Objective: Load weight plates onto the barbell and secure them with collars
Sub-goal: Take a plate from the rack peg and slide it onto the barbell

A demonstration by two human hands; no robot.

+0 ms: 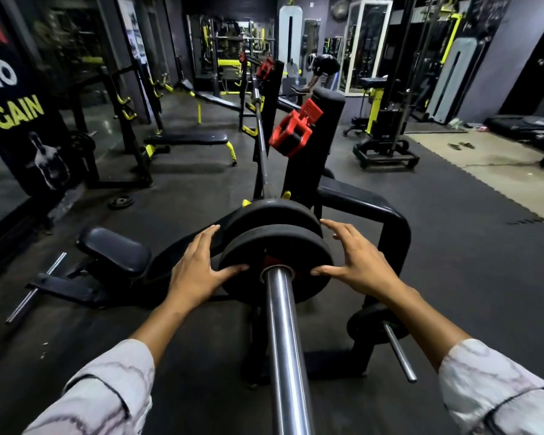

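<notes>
We see the chrome steel barbell sleeve point(285, 340) running from the bottom centre up the frame, carrying two round black rubber weight plates point(275, 262). Our left hand point(198, 271) and right hand point(358, 262) flank the nearer plate, fingers spread, thumbs touching its face. The red plastic collar point(292, 130) sits above, upper centre, slightly nearer our right hand.
</notes>
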